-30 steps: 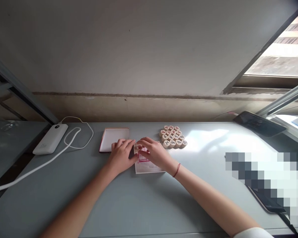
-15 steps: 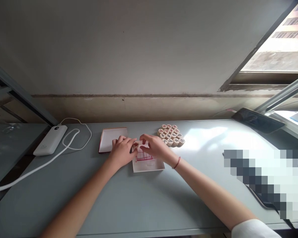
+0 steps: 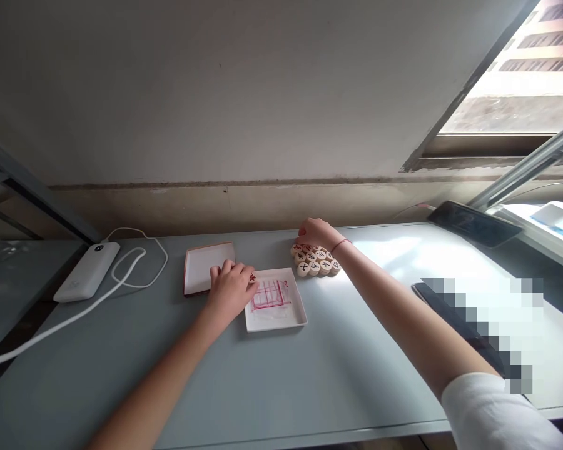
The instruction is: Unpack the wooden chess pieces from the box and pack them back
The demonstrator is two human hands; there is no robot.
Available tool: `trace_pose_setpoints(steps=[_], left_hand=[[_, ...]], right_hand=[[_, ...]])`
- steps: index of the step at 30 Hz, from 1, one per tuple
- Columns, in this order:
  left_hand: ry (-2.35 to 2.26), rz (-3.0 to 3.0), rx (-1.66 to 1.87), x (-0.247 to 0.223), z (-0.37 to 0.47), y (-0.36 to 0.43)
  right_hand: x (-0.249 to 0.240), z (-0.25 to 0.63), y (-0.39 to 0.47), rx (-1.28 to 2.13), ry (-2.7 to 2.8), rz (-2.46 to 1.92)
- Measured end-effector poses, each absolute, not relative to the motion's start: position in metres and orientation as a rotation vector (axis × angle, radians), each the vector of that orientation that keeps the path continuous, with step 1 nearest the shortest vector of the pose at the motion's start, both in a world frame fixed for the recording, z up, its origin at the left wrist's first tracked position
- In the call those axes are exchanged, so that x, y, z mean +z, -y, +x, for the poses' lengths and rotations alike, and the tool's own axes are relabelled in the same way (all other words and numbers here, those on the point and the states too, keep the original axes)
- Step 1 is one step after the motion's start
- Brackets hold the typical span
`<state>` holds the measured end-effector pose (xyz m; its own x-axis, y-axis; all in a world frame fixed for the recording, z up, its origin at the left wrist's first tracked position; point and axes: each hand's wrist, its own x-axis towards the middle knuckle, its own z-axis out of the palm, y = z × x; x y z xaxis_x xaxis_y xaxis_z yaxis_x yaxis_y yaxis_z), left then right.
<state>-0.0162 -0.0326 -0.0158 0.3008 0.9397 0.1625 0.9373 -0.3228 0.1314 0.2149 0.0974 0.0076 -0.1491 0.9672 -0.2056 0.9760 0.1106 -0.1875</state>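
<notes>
My left hand (image 3: 232,289) is closed at the left back corner of a shallow white box (image 3: 291,323). Between its thumb and index finger a Chinese chess piece (image 3: 253,277) with a red character shows in part. Red grid lines mark a sheet (image 3: 269,295) inside this box. Over the back row of a neat block of round wooden Chinese chess pieces (image 3: 313,267) is my right hand (image 3: 318,234), its fingers curled downward. Its fingertips and whatever lies between them are hidden. The hand covers several of the pieces.
An open box lid (image 3: 209,265) lies left of the white box. A white power bank (image 3: 87,272) with a white cable (image 3: 89,310) is at the far left. A dark phone (image 3: 473,224) leans at the back right. A blurred dark object (image 3: 464,322) lies on the right.
My right hand has moved from above the white box to the back of the block of pieces. My left hand stays at the box corner. The view has shifted slightly.
</notes>
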Motion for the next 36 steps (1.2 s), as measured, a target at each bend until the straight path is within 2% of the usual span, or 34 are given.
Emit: trace_pose_setpoints(steps=[10,19,25,27,30,36], left_hand=[[-1.775,2.554,0.518,-0.007,-0.019,0.030],[-1.780,2.510,0.664,-0.009,-0.013,0.035],[-1.802,2.494,0.791,-0.011,-0.021,0.038],[-1.765,2.502,0.865,-0.013,-0.022,0.038],[-1.610,2.543,0.978,-0.017,-0.018,0.038],[-1.476,2.532,1.001,-0.020,-0.013,0.043]], right_hand=[[0.021,0.211,-0.086,-0.232,-2.478,2.100],[0.012,0.211,-0.097,-0.404,-2.315,2.003],[0.025,0.205,-0.091,-0.391,-2.366,2.129],[0.034,0.197,-0.071,-0.598,-2.528,2.183],[0.039,0.180,-0.030,-1.209,-2.719,1.963],[0.023,0.163,0.010,-1.768,-2.717,1.703]])
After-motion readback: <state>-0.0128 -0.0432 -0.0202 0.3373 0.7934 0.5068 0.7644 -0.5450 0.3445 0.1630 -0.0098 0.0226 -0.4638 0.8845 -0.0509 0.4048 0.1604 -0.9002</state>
